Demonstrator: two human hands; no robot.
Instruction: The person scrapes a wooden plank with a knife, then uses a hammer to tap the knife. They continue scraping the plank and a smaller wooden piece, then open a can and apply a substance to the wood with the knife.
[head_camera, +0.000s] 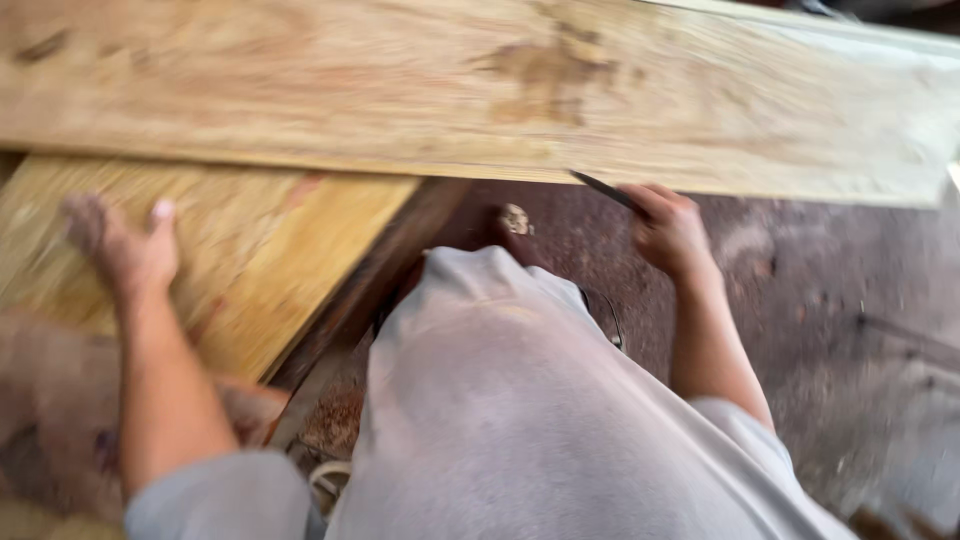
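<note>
Premises: a woodworking shop or carpentry site. Evidence: a long raw timber plank (480, 90) across the work area, a second yellowish board (250, 250) beneath it, and a rough dusty floor (820, 300) strewn with wood shavings (515, 218).

Head view, steeply down, close over plank (480, 90)

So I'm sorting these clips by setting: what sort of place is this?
Probably a carpentry or woodworking spot. A long pale plank spans the view, a yellowish board lies under the left hand, and the right hand holds a dark pencil-like tool at the plank's edge, above a dusty floor.
</note>
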